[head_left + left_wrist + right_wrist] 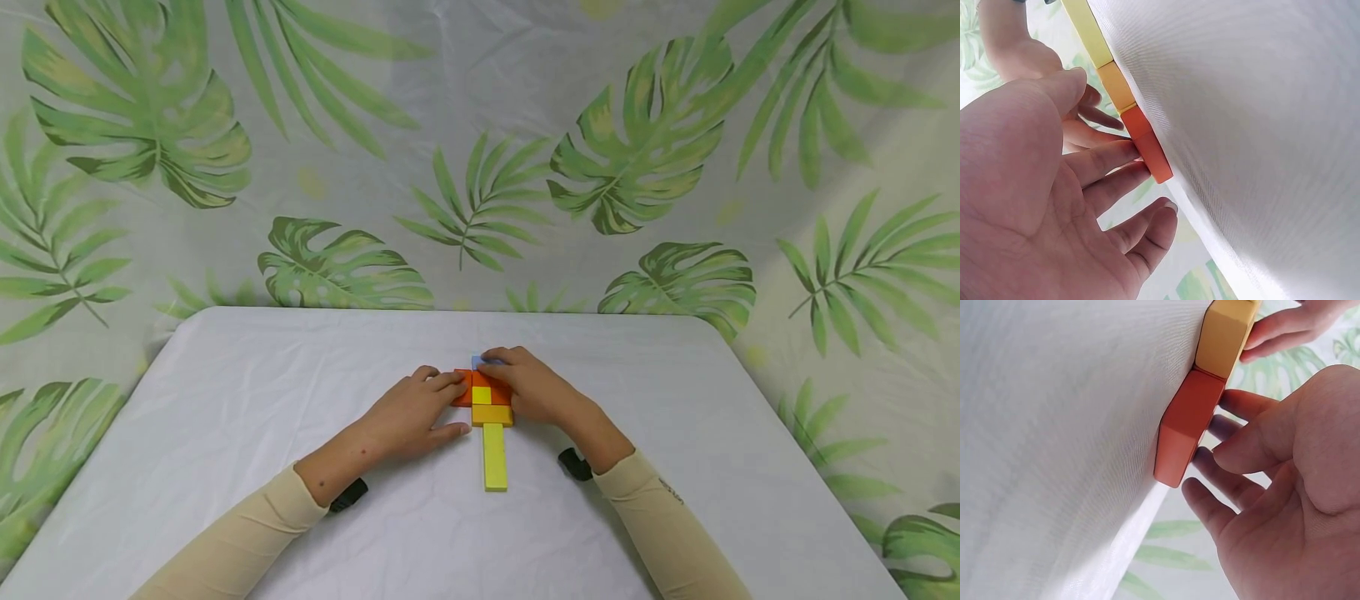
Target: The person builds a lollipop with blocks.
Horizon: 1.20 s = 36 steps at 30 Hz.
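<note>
Flat coloured blocks lie against one another. A long pale yellow block point(495, 460) points toward the person, with an orange block point(492, 415) across its far end. Beyond that, a small yellow square point(482, 396) shows amid red-orange pieces, and a light blue piece point(476, 362) is partly hidden by fingers. My left hand point(405, 418) rests its fairly straight fingertips on the left red-orange block point(1154, 159), its thumb apart from the others. From the right, my right hand point(538, 390) reaches over the blue piece and the right red-orange block point(1188, 415), fingers relaxed and spread against it.
A white cloth point(300, 367) covers the table, which has rounded far corners. Behind it hangs a leaf-patterned curtain point(495, 100). A dark wrist device point(349, 495) sits under the left wrist, and another dark device point(574, 464) by the right.
</note>
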Each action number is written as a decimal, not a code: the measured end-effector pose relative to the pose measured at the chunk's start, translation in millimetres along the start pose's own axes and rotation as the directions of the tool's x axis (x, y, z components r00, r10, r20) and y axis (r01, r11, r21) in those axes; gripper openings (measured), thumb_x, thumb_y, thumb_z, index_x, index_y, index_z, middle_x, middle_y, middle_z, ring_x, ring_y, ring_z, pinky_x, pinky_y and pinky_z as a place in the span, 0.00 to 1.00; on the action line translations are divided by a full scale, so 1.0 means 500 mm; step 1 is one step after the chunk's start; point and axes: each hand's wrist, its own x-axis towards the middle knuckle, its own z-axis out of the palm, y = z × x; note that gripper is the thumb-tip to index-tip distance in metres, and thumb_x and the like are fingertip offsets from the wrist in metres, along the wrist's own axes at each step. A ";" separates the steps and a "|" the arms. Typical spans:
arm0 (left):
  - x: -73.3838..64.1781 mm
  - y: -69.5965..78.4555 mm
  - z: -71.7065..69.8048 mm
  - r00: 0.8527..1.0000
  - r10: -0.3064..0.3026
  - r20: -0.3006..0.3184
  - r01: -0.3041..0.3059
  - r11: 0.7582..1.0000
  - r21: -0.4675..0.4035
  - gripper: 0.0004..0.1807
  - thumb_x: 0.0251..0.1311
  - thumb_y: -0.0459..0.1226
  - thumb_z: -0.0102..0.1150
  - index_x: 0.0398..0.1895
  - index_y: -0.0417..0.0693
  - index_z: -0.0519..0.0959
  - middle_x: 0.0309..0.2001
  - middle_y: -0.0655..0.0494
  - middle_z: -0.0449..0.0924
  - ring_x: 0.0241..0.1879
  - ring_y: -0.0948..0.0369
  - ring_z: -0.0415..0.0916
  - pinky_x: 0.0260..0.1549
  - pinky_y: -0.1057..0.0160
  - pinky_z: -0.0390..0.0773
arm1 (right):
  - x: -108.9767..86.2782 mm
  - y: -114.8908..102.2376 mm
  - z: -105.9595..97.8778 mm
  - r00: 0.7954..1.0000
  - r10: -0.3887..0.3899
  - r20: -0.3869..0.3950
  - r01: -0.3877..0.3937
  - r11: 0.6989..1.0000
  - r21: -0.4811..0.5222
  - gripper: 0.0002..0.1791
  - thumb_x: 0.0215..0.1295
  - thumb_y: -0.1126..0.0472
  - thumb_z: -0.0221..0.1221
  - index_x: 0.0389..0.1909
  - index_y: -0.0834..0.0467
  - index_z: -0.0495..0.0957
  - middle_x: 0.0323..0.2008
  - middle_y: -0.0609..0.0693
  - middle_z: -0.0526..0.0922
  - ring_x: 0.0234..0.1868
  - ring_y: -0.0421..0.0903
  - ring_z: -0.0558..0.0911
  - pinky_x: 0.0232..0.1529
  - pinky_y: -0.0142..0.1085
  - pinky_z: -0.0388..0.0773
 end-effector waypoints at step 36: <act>-0.022 -0.032 -0.018 0.990 -0.059 -0.130 0.054 0.998 -0.038 0.33 0.72 0.59 0.61 0.70 0.48 0.79 0.69 0.52 0.74 0.71 0.50 0.66 0.69 0.45 0.71 | -0.056 0.017 -0.001 0.987 0.063 -0.149 -0.073 0.995 -0.062 0.25 0.73 0.66 0.58 0.70 0.60 0.78 0.70 0.55 0.75 0.71 0.55 0.75 0.73 0.50 0.72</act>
